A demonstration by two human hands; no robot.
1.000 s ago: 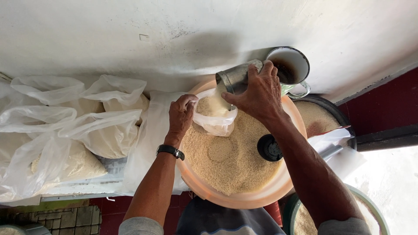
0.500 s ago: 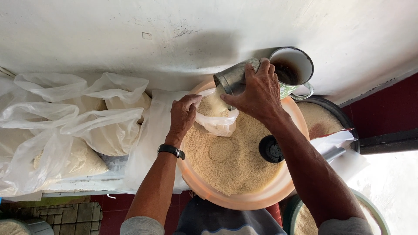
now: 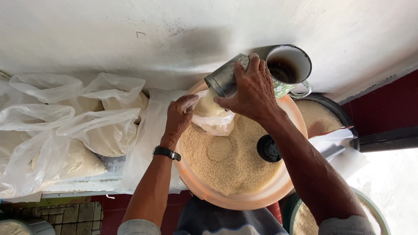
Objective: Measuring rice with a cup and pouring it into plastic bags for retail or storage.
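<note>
A: Right hand [image 3: 254, 89] is wrapped tight round a metal can [image 3: 224, 79], tilted mouth-down over a small clear bag [image 3: 213, 115].

B: And the left hand [image 3: 179, 115] pinches that bag's rim, holding it above the rice in the orange basin [image 3: 244, 200], centre of the scene.

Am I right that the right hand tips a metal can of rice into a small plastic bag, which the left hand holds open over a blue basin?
Not quite: the head view shows the basin is orange. The right hand does tip the metal can into the small plastic bag, held open by the left hand.
</note>
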